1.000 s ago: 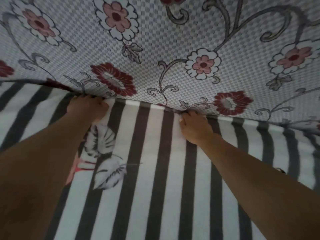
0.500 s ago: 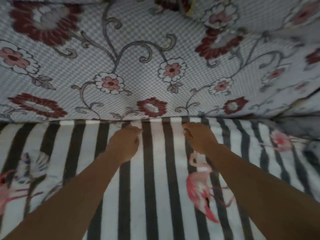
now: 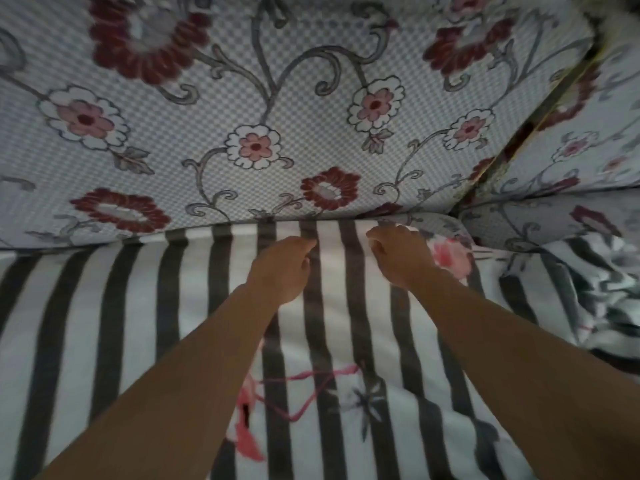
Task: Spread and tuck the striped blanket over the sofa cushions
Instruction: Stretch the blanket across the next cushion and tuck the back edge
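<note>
left hand [image 3: 280, 268] and right hand [image 3: 401, 254], loosely curled and empty, rest on the striped blanket [image 3: 138, 306] beside the back cushion [image 3: 277, 98]; best to push its edge deep into the crease

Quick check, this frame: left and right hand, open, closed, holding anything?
Left hand: fingers curled, resting on the striped blanket; a grip cannot be told.
Right hand: fingers curled, at the blanket's tucked edge; grip cannot be told.

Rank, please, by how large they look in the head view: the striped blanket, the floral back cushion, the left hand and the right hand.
1. Striped blanket
2. Floral back cushion, close behind it
3. Left hand and right hand: about alike, so unranked.
</note>
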The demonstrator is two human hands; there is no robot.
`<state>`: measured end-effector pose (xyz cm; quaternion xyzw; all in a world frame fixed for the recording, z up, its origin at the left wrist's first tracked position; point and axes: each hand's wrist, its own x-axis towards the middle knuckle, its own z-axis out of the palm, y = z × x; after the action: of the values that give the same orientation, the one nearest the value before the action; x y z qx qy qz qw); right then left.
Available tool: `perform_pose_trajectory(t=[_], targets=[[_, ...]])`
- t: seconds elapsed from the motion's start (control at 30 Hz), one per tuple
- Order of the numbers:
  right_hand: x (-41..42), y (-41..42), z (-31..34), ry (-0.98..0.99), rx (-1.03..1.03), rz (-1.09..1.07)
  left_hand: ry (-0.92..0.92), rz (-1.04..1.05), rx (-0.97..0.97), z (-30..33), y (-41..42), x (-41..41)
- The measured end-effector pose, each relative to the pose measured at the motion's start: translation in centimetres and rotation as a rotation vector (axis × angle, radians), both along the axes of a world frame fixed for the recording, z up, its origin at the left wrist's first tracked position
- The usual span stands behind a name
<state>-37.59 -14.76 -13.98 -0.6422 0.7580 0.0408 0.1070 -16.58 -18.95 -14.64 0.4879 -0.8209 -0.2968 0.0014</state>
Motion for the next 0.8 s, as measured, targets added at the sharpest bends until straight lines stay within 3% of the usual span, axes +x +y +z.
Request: perform_pose_trajectory(t=[0.23,0.3,0.4,0.47,0.53,0.6,0.7,0.8], targets=[[-11.3,0.3,-2.8,0.06,0.187,-0.195,-0.044,-0.038,-0.094,-2.2,-0.9,-10.7],[-12.2,0.7,-2.9,0.083,0.151,-0.112,-0.043,-0.08,-0.133,-2.4,-1.0,-12.9],[-11.7,2.9,-1.5,-0.131,0.024,0.111,-0.109,-0.187,-0.202,-1.9,-0.3,-15.5],[-10.7,4.4,-0.8,-0.266,0.14,0.252,-0.192,-0.246,-0.223,-1.0,0.2,-15.7],[-10.6,5.1,-0.5,-0.437,0.303,0.225,-0.245,-0.31,-0.257,-0.1,0.7,-15.2],[-11.1,5.1,-0.3,-0.565,0.356,0.073,-0.187,-0.319,-0.284,0.7,1.3,-14.0],[-11.3,3.9,-0.3,-0.435,0.172,0.023,-0.027,-0.364,-0.34,1.8,2.3,-12.2],[-10.6,2.1,-0.5,-0.56,0.27,-0.036,0.091,-0.391,-0.4,3.3,2.5,-10.9]])
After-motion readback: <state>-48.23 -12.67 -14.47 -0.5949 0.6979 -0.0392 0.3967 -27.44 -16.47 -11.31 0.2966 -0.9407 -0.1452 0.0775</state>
